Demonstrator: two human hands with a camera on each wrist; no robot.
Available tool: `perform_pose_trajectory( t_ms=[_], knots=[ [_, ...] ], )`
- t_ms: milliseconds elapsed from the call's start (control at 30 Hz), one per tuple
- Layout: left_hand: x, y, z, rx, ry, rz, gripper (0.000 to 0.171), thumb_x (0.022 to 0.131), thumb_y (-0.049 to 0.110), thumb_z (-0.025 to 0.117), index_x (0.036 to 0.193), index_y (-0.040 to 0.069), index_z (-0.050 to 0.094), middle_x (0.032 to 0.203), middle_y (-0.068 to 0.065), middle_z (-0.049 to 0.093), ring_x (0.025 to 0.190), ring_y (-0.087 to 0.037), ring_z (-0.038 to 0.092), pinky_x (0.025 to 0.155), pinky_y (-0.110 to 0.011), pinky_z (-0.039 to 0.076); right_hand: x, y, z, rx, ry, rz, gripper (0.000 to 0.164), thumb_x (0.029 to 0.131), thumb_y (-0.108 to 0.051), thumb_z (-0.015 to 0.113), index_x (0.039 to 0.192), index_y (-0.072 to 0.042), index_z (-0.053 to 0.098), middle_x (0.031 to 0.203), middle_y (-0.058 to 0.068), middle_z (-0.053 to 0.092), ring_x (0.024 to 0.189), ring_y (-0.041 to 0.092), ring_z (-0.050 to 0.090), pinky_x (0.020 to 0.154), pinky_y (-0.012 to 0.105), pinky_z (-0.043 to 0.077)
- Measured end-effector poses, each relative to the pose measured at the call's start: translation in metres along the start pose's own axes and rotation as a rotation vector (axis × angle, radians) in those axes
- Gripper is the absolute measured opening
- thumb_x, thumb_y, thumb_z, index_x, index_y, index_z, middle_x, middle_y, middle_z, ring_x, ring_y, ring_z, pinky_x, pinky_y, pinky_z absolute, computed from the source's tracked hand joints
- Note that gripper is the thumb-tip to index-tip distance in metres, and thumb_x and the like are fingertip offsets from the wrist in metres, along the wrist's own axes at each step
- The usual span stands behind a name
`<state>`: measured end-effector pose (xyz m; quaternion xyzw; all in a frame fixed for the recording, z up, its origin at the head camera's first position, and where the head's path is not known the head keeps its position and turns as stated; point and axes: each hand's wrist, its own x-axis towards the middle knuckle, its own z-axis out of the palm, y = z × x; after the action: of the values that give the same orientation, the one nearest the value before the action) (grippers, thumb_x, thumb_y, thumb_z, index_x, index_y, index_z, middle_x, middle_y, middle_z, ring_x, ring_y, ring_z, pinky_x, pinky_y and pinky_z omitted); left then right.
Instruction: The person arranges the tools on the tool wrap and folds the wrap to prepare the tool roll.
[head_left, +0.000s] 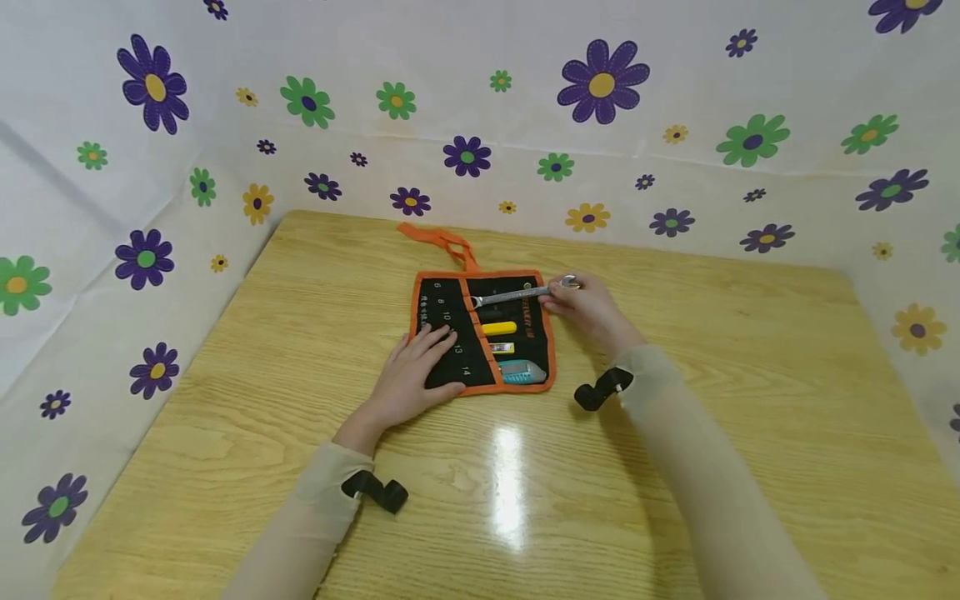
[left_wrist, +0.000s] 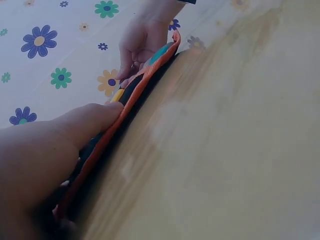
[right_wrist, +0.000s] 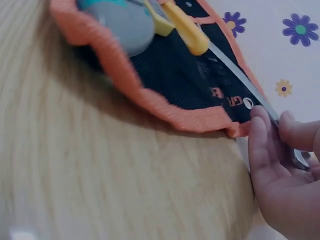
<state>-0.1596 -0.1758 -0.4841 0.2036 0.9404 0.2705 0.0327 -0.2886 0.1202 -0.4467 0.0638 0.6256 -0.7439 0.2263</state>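
Note:
A black tool pouch (head_left: 447,360) with orange edging lies unrolled on the table, numbers printed along its pocket strip. My left hand (head_left: 408,375) rests flat on the pouch's left part, fingers spread. With thumb and fingers my right hand (head_left: 588,312) pinches the open end of a silver combination wrench (head_left: 517,294). The wrench's ring end lies at the upper pocket edge; whether it is inside cannot be told. Below it in the pockets sit a yellow handle (head_left: 499,328), a small yellow-edged item (head_left: 502,347) and a teal-grey utility knife (head_left: 522,372).
An orange tie strap (head_left: 435,237) trails from the pouch's far edge. The wooden table (head_left: 300,333) meets a white flower-patterned cloth (head_left: 480,108) at the back and sides. Black straps (head_left: 603,388) hang at both wrists.

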Motion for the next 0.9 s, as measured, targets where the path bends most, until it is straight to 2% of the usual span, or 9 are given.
perform_pose_trajectory(
  t_ms=[133,233,300,367,433,500,600,733,900],
  knots=[
    [0.006,-0.002,-0.007,-0.018,0.0,0.003,0.07,0.09,0.05,0.06,0.147,0.015,0.041,0.152,-0.005,0.034,0.142,-0.028,0.021,0.113,-0.052,0.014,-0.001,0.0,0.0,-0.034,0.022,-0.011,0.026,0.102,-0.01,0.044,0.121,0.008,0.043,0.09,0.013,0.061,0.076,0.016,0.067,0.073,0.026,0.055],
    [0.014,-0.003,-0.014,-0.023,0.029,-0.009,0.06,0.092,0.045,0.061,0.141,0.014,0.049,0.145,-0.007,0.044,0.136,-0.03,0.034,0.108,-0.055,0.025,-0.002,-0.001,0.0,-0.112,0.043,-0.018,0.031,0.103,-0.011,0.041,0.124,0.011,0.042,0.085,0.011,0.061,0.07,0.014,0.064,0.068,0.025,0.054],
    [0.021,-0.003,-0.019,-0.037,0.05,-0.025,0.056,0.092,0.041,0.062,0.139,0.012,0.051,0.143,-0.008,0.047,0.133,-0.031,0.038,0.107,-0.054,0.028,-0.002,-0.002,0.0,-0.177,0.052,-0.025,0.032,0.103,-0.009,0.041,0.125,0.013,0.043,0.083,0.01,0.061,0.066,0.012,0.062,0.065,0.024,0.053],
    [0.028,-0.004,-0.023,-0.052,0.071,-0.043,0.057,0.092,0.039,0.062,0.14,0.011,0.049,0.143,-0.009,0.046,0.133,-0.03,0.038,0.108,-0.052,0.028,-0.002,-0.003,0.0,-0.24,0.062,-0.03,0.029,0.102,-0.007,0.042,0.121,0.014,0.046,0.081,0.009,0.061,0.064,0.011,0.061,0.062,0.022,0.052],
    [0.036,-0.005,-0.027,-0.064,0.075,-0.06,0.062,0.092,0.038,0.064,0.143,0.008,0.044,0.147,-0.011,0.04,0.136,-0.03,0.033,0.11,-0.05,0.025,-0.002,-0.002,0.0,-0.291,0.068,-0.034,0.026,0.102,-0.006,0.043,0.117,0.014,0.049,0.081,0.01,0.061,0.063,0.011,0.06,0.06,0.021,0.051],
    [0.044,-0.008,-0.031,-0.061,0.056,-0.081,0.068,0.092,0.039,0.063,0.147,0.008,0.037,0.152,-0.01,0.033,0.14,-0.029,0.025,0.112,-0.049,0.021,-0.001,-0.002,0.001,-0.342,0.073,-0.039,0.024,0.102,-0.007,0.044,0.114,0.013,0.052,0.082,0.011,0.061,0.063,0.011,0.059,0.058,0.02,0.05],
    [0.059,-0.013,-0.037,-0.007,0.008,-0.089,0.072,0.094,0.04,0.06,0.151,0.009,0.03,0.155,-0.009,0.026,0.143,-0.028,0.018,0.114,-0.048,0.015,0.0,-0.002,0.001,-0.424,0.093,-0.046,0.023,0.102,-0.009,0.045,0.111,0.01,0.055,0.084,0.012,0.061,0.063,0.011,0.056,0.058,0.02,0.048],
    [0.075,-0.019,-0.04,0.108,-0.046,-0.061,0.07,0.094,0.045,0.057,0.151,0.013,0.032,0.154,-0.008,0.028,0.141,-0.03,0.022,0.114,-0.047,0.014,0.0,-0.003,0.0,-0.519,0.117,-0.065,0.023,0.101,-0.01,0.047,0.109,0.008,0.059,0.081,0.009,0.062,0.063,0.011,0.053,0.059,0.021,0.045],
    [0.084,-0.022,-0.038,0.118,-0.115,-0.081,0.071,0.091,0.048,0.06,0.15,0.017,0.035,0.154,-0.006,0.029,0.141,-0.03,0.023,0.113,-0.048,0.019,0.001,-0.004,0.0,-0.579,0.132,-0.077,0.024,0.101,-0.011,0.048,0.109,0.006,0.062,0.078,0.007,0.064,0.064,0.012,0.051,0.059,0.022,0.043]
  ],
)
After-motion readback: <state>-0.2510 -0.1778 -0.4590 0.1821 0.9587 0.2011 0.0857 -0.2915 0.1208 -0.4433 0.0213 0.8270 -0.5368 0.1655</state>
